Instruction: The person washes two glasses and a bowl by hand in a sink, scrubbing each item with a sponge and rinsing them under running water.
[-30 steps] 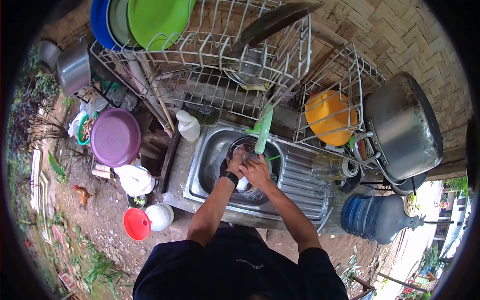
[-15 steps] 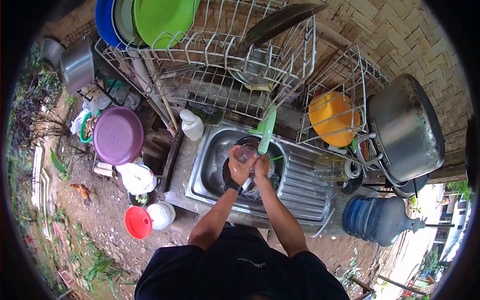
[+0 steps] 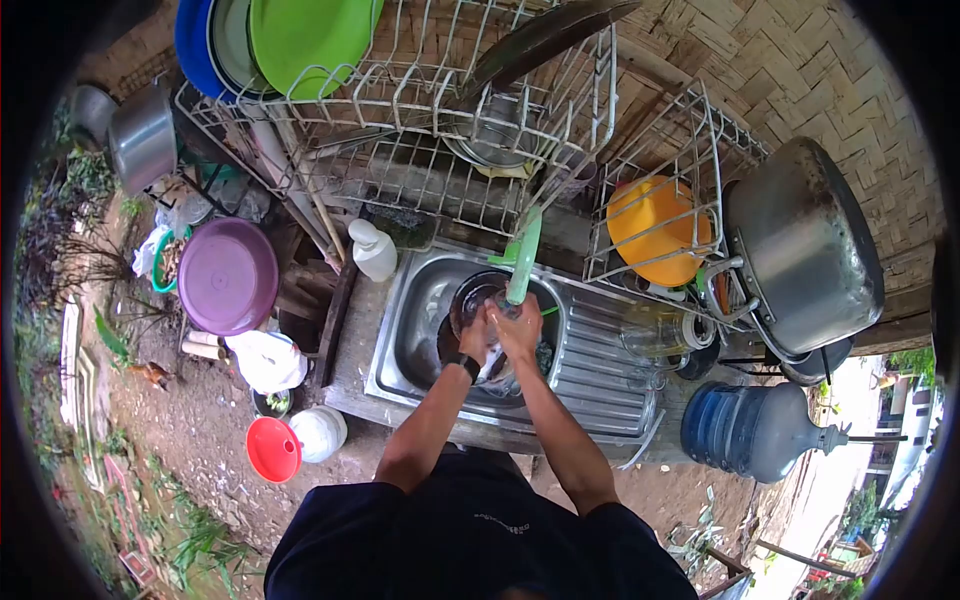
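Both my hands are over the steel sink (image 3: 385,365), under the pale green tap hose (image 3: 523,262). A clear drinking glass (image 3: 510,302) shows partly at the hose's mouth, mostly covered by fingers. My right hand (image 3: 517,328) is closed around it. Pressed against it from the other side is my left hand (image 3: 476,340), fingers curled, with a dark watch (image 3: 463,364) on the wrist. Below the hands a dark round pan (image 3: 468,292) lies in the basin, beside more dishes that are hard to make out.
A white pump bottle (image 3: 373,250) stands left of the sink. The ribbed drainboard (image 3: 610,375) has glass jars (image 3: 660,335) at its right. Wire racks (image 3: 420,190) hang above, with plates and an orange bowl (image 3: 655,230). A large pot (image 3: 805,250) is at right.
The glass has moved from my left hand's raised fingers over to the right, under the hose. My left hand has lowered slightly, and my right hand has come around the glass.
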Action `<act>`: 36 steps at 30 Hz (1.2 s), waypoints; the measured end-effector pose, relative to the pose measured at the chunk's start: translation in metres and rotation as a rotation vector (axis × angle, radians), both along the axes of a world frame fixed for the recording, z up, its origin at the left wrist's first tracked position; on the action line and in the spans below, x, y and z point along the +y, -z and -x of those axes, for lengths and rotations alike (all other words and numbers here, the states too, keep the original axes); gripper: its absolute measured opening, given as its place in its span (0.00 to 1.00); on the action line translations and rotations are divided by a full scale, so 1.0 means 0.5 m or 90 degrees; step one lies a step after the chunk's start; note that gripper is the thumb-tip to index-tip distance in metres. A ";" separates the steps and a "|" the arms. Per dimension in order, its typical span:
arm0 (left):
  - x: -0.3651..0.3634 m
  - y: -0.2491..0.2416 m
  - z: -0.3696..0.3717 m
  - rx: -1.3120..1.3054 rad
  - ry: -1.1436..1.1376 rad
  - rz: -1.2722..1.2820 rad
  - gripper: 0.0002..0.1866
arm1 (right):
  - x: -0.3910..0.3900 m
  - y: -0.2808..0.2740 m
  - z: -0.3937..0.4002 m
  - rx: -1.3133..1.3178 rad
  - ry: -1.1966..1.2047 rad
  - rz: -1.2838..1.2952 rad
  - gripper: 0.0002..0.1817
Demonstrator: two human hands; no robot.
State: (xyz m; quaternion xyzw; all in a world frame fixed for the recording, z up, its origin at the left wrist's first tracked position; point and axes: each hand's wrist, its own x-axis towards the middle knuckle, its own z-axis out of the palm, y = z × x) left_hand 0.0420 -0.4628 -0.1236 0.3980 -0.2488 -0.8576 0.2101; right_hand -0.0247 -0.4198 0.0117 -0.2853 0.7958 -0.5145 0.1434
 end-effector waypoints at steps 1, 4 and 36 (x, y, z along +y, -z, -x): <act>0.004 0.010 -0.007 -0.077 0.002 0.167 0.28 | -0.005 -0.004 0.004 -0.059 0.000 -0.023 0.23; 0.013 -0.079 -0.011 -0.164 0.027 0.300 0.34 | -0.026 -0.010 0.011 -0.135 0.026 -0.055 0.18; 0.047 -0.187 -0.052 -0.122 -0.066 0.047 0.21 | -0.018 0.117 -0.007 -0.547 0.031 0.036 0.25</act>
